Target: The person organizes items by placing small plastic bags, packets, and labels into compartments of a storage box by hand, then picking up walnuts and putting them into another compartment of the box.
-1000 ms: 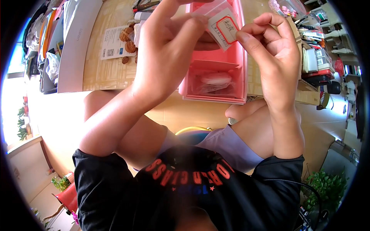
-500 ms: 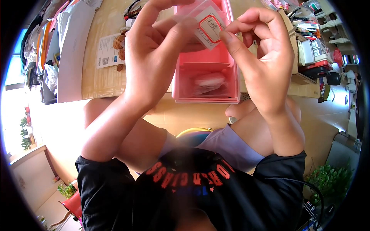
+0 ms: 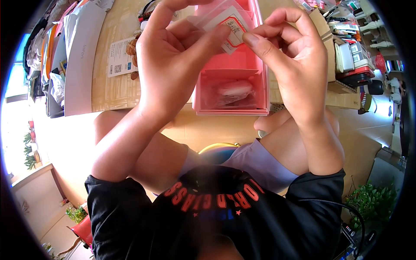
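Note:
A small clear plastic bag point(image 3: 229, 34) holds a white label with a red border and handwriting. My left hand point(image 3: 175, 54) pinches the bag's left side between thumb and fingers. At its right edge, my right hand point(image 3: 294, 60) grips the bag with thumb and index finger. Both hands are raised over a pink box point(image 3: 197, 97) with compartments. In the box's near compartment lies a clear bag with something white inside point(image 3: 235, 92).
Left of the box are a printed card point(image 3: 119, 58) and several brown walnut-like pieces point(image 3: 132, 48). A long white box point(image 3: 80, 56) stands at the table's left. On the right, a cardboard box point(image 3: 327, 47) sits by packets and small cases.
The view has shifted, so box and hands appear further left. My left thumb has moved over the label and now covers part of it. Both hands still hold the small bag.

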A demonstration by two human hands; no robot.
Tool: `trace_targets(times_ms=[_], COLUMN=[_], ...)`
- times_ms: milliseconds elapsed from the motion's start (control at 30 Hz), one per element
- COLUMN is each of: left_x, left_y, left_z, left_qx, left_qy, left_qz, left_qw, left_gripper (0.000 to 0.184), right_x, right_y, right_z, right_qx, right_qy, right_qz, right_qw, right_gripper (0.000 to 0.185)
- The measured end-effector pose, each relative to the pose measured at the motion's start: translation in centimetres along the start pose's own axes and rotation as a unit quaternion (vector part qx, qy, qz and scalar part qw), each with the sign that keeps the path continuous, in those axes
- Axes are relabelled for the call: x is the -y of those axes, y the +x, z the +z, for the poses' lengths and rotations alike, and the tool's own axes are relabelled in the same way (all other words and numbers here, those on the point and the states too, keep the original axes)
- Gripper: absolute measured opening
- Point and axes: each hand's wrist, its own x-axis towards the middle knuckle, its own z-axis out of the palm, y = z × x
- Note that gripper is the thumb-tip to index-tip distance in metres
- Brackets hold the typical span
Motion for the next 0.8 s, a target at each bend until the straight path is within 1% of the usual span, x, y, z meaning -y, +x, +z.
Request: trace_targets(times_ms=[133,233,267,300,333,367,400,433,500,600,633,733,800], left_x=[-0.2,-0.2,-0.3,-1.3,-2.3,-2.3,-2.0,-1.6,0.1,0.0,-0.2,0.0,-0.2], left_y=[-0.1,0.0,0.1,0.0,0.0,0.0,0.1,0.2,0.1,0.1,0.1,0.4,0.6], left_z=[-0.5,-0.5,-0.5,-0.1,0.3,0.2,0.1,-0.1,-0.5,-0.6,-0.4,-0.8,-0.9], left_qx=[0.005,-0.016,-0.025,-0.023,-0.024,-0.014,-0.012,-0.009,-0.016,-0.002,-0.005,0.014,0.018], left_qy=[0.005,-0.016,-0.028,-0.079,-0.130,-0.106,-0.091,-0.076,-0.064,-0.026,-0.042,-0.076,-0.082], left_qz=[-0.001,0.008,0.013,-0.023,-0.058,-0.074,-0.070,-0.066,-0.020,-0.057,-0.065,-0.079,-0.118], left_qw=[1.000,1.000,0.999,0.996,0.990,0.992,0.993,0.995,0.998,0.998,0.997,0.994,0.989], left_gripper=[0.047,0.048,0.048,0.040,0.033,0.034,0.037,0.040,0.049,0.051,0.053,0.050,0.046], right_x=[0.1,-1.1,-0.9,-0.7,-0.5,-0.4,-0.3,1.1,-0.2,-0.4,-0.6,-0.4,-0.6], right_y=[0.2,0.6,0.6,0.8,0.8,0.7,0.7,0.3,0.3,0.1,0.2,0.6,0.4], right_z=[-0.4,-1.0,-0.7,-0.1,0.0,0.0,0.0,0.3,0.6,0.9,0.5,0.0,-0.1], right_qx=[0.000,-0.041,-0.055,-0.068,-0.053,-0.040,-0.030,0.005,0.024,0.035,0.043,0.083,0.086], right_qy=[-0.039,-0.123,-0.095,-0.067,-0.012,0.044,0.099,0.160,0.115,0.070,0.043,0.037,0.048], right_qz=[0.009,-0.087,-0.098,-0.109,-0.087,-0.064,-0.040,-0.013,-0.003,0.022,0.016,0.024,0.039], right_qw=[0.999,0.988,0.989,0.989,0.995,0.996,0.994,0.987,0.993,0.997,0.998,0.996,0.994], right_gripper=[0.028,0.030,0.031,0.032,0.031,0.029,0.028,0.028,0.028,0.031,0.034,0.030,0.025])
